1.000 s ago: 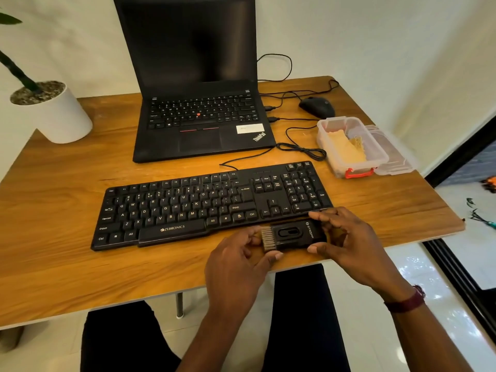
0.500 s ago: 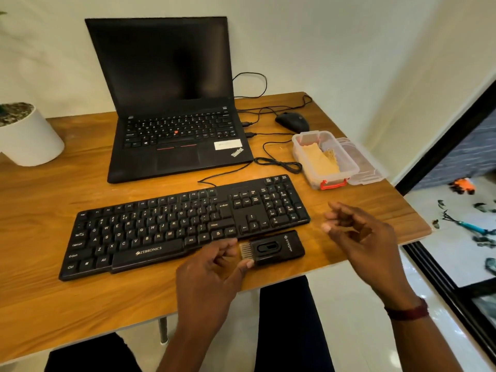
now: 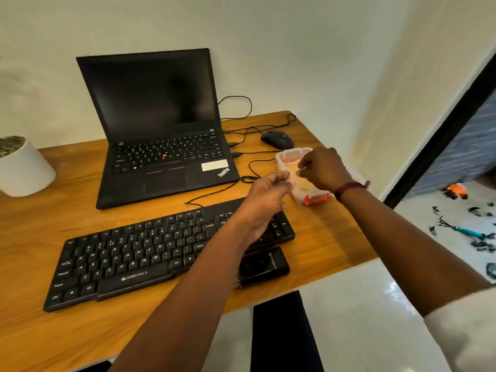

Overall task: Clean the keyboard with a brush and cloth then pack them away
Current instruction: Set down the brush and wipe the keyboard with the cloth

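Observation:
The black keyboard [image 3: 134,253] lies across the wooden table. In front of its right end the black brush [image 3: 265,264] rests flat, partly hidden by my left forearm, with no hand on it. Both hands are at the clear plastic box [image 3: 292,153] with red clips at the table's right side. My left hand [image 3: 268,194] has its fingers curled at the box's near-left wall. Over the box opening, the bent fingers of my right hand [image 3: 322,167] meet on the tan cloth [image 3: 304,185] inside. The hands are blurred.
An open black laptop [image 3: 161,130] stands behind the keyboard, with cables running to a black mouse [image 3: 277,139] at the back right. A white plant pot [image 3: 24,167] sits at the left edge. The table's right edge is close behind the box.
Both hands let go of the brush, which stays on the table, and moved away and to the right to the plastic box. The camera view tilted down and right.

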